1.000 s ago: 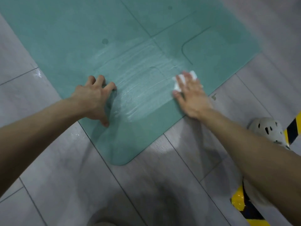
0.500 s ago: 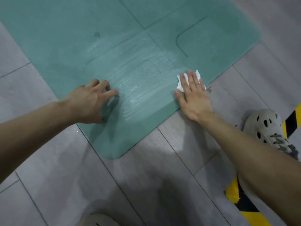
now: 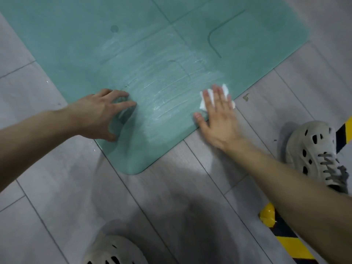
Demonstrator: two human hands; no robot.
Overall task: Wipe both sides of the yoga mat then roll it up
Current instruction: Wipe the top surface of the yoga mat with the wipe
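Both down: left hand point(image 3: 99, 113) arched on mat point(image 3: 162, 44), right hand point(image 3: 219, 119) flattening wipe point(image 3: 202, 103).

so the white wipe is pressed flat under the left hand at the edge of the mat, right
No: the white wipe is pressed flat under the right hand at the edge of the mat, as the head view shows. The left hand has no wipe under it.

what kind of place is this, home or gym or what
Probably an indoor studio or marked-off work area, not certain: a grey plank floor, a teal yoga mat laid on it, and yellow-and-black hazard tape.
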